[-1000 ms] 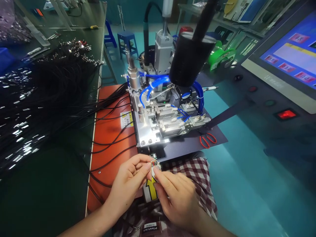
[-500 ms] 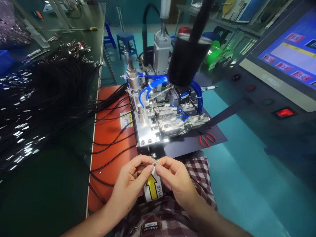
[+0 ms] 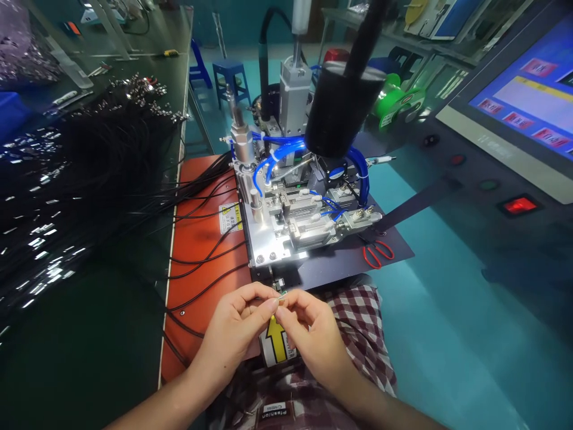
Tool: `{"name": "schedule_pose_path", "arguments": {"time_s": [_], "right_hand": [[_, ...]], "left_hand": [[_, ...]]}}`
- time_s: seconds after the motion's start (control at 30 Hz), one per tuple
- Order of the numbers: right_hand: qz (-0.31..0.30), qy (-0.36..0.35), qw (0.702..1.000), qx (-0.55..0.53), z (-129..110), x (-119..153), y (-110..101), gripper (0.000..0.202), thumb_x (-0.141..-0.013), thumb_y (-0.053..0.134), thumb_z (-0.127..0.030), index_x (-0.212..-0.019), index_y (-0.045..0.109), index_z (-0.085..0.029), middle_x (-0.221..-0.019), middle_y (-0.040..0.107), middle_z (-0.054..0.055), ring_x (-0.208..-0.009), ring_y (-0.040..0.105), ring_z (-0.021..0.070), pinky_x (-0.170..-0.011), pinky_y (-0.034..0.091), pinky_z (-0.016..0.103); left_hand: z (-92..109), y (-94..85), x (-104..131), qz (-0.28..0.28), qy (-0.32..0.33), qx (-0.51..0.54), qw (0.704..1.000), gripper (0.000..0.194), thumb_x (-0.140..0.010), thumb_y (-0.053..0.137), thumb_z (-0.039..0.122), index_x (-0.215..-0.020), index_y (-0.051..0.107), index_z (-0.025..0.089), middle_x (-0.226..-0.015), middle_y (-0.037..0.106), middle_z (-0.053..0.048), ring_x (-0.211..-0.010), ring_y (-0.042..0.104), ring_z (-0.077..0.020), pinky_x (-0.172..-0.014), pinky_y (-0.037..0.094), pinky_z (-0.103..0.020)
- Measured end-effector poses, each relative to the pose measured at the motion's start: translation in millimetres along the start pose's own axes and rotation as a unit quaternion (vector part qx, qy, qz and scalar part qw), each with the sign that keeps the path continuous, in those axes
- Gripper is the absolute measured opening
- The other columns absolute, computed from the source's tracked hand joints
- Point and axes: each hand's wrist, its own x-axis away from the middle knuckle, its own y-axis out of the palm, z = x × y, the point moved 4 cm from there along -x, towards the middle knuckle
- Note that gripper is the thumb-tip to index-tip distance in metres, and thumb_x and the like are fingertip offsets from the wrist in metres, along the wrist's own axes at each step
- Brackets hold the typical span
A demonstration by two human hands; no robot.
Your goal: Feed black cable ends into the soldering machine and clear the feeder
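My left hand point(image 3: 239, 325) and my right hand point(image 3: 316, 334) meet at the fingertips in front of the machine point(image 3: 295, 221). Both are closed in a pinch on thin, light and greenish wire ends point(image 3: 282, 295), mostly covered by the fingers. Just beyond the fingertips is a small connector-like part point(image 3: 280, 283) at the machine's front edge. Below the hands lies a white label with a yellow arrow point(image 3: 276, 343).
Black cables point(image 3: 102, 137) are heaped on the dark table at left and run across the orange board point(image 3: 201, 239). Red-handled scissors point(image 3: 378, 254) lie on the dark plate. A black lamp point(image 3: 342, 110) hangs over the machine; a screen point(image 3: 528, 95) stands at right.
The right thumb and fingers have shifted slightly left, closer to the left fingertips. The whole view has moved a little.
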Motion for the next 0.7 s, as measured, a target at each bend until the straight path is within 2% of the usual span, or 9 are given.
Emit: {"name": "schedule_pose_path", "arguments": {"time_s": [0.1,0.23,0.4,0.7], "right_hand": [[-0.027,0.007,1.000,0.002,-6,-2,-11,0.025,-0.073,0.070,-0.040,-0.078,0.062,-0.016,-0.057,0.051,-0.005,-0.048,0.042,0.0076,-0.046,0.034,0.021],[-0.012,-0.024,0.999,-0.021,-13,-3,-25,0.023,-0.074,0.071,-0.037,-0.080,0.065,-0.017,-0.062,0.055,-0.003,-0.048,0.042,0.0066,-0.046,0.035,0.020],[-0.036,-0.031,0.996,-0.070,-8,-6,-20,0.022,-0.075,0.072,-0.038,-0.077,0.063,-0.017,-0.053,0.046,-0.007,-0.044,0.035,0.0050,-0.043,0.029,0.019],[-0.057,-0.031,0.994,-0.084,-5,-7,-15,0.027,-0.080,0.068,-0.043,-0.077,0.058,-0.017,-0.050,0.040,-0.009,-0.044,0.031,0.0055,-0.044,0.025,0.021]], "left_hand": [[-2,-0.1,0,-0.010,-0.006,-0.009,1.000,0.021,-0.075,0.073,0.038,-0.079,0.067,0.017,-0.045,0.037,0.009,-0.038,0.024,-0.0030,-0.035,0.016,-0.015],[-4,0.4,0,-0.021,-0.017,-0.006,1.000,0.021,-0.076,0.072,0.037,-0.080,0.066,0.017,-0.047,0.042,0.008,-0.036,0.026,-0.0025,-0.034,0.017,-0.015],[-3,1.8,1,-0.035,-0.026,-0.003,0.999,0.019,-0.078,0.070,0.036,-0.080,0.065,0.018,-0.049,0.044,0.008,-0.037,0.025,-0.0020,-0.036,0.019,-0.015],[-1,2.3,-1,-0.062,-0.019,0.001,0.998,0.020,-0.078,0.070,0.036,-0.078,0.067,0.016,-0.047,0.032,0.009,-0.043,0.020,-0.0038,-0.039,0.018,-0.016]]}}
